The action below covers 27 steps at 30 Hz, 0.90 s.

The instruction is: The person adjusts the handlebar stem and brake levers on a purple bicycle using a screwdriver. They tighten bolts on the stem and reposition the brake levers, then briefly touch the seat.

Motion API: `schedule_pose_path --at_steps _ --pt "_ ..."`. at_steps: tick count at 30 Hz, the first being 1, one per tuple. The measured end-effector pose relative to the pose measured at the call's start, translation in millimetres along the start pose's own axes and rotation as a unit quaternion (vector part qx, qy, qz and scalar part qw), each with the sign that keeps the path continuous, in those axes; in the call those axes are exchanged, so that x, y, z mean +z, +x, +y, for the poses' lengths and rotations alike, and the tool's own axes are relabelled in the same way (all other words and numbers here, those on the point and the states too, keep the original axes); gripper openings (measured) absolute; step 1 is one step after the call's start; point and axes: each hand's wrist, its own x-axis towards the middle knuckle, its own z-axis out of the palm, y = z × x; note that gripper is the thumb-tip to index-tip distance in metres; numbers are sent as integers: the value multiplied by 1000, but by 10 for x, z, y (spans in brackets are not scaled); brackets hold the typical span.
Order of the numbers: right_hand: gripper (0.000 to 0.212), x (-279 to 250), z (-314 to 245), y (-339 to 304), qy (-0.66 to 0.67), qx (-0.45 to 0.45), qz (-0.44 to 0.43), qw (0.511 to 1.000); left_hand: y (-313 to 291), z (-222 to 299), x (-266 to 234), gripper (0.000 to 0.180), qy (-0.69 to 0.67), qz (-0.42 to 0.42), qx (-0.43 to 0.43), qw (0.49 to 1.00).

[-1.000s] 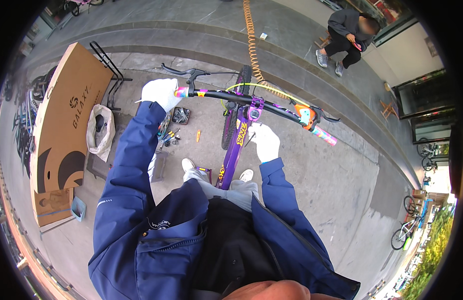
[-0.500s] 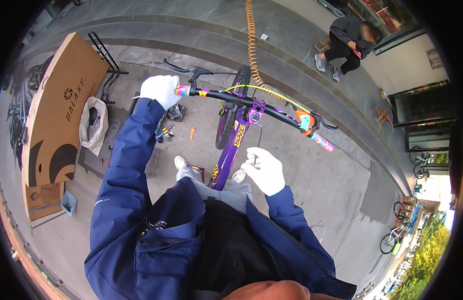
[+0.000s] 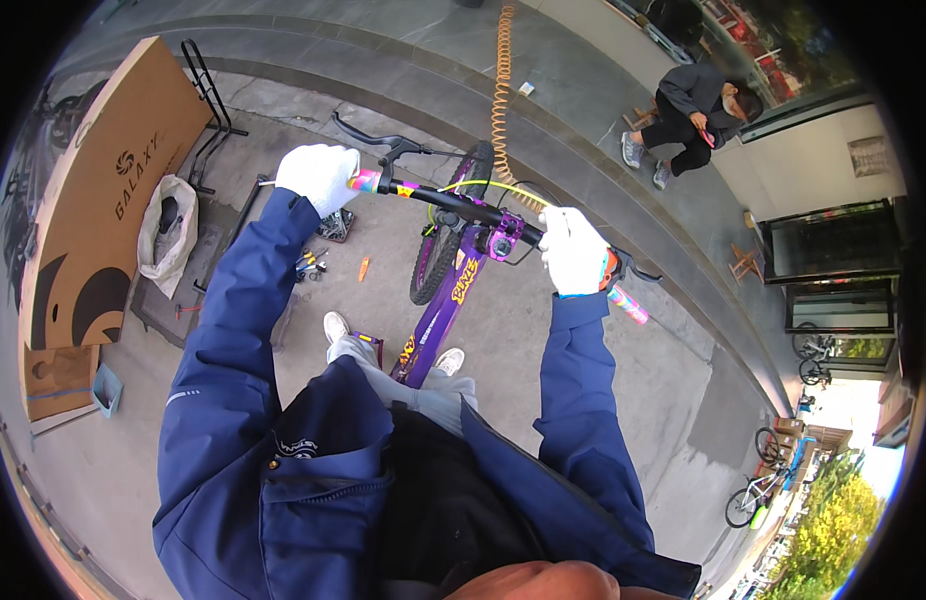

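A purple bicycle [image 3: 445, 305] stands in front of me, its black handlebar [image 3: 461, 207] running across it. My left hand [image 3: 319, 180], in a white glove, is closed round the bar's colourful left grip [image 3: 365, 181], next to the black brake lever [image 3: 368, 138]. My right hand [image 3: 573, 250], also white-gloved, has its fingers curled over the bar between the purple stem [image 3: 503, 240] and the orange shifter [image 3: 611, 268], which it partly covers. A thin dark line curves from the stem toward this hand; whether it is the hex key or a cable I cannot tell.
Tall cardboard box [image 3: 123, 190], black rack [image 3: 208, 120] and white sack [image 3: 169, 235] stand at left. Small tools [image 3: 311, 265] lie on the ground beside an orange-handled tool [image 3: 364, 268]. An orange coiled hose [image 3: 501, 90] hangs beyond the front wheel. A person [image 3: 703, 115] sits at far right.
My right hand has moved up and right from below the stem, where it held a hex key, onto the handlebar's right side. My left hand stays on its grip. The view has shifted slightly.
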Motion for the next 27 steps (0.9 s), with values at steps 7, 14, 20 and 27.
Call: schedule_pose_path --at_steps 7,14,20,27 --pt "14 -109 11 -232 47 35 -66 996 -42 -183 -30 42 -67 30 91 993" --pt "21 -93 6 -310 -288 -199 9 937 -191 -60 -47 22 -228 208 46 950" --pt "9 -136 39 -199 -9 -43 -59 997 -687 955 292 24 -629 156 -88 756" --pt "26 -221 32 -127 238 138 0 961 -654 1783 980 30 -721 35 -123 680"
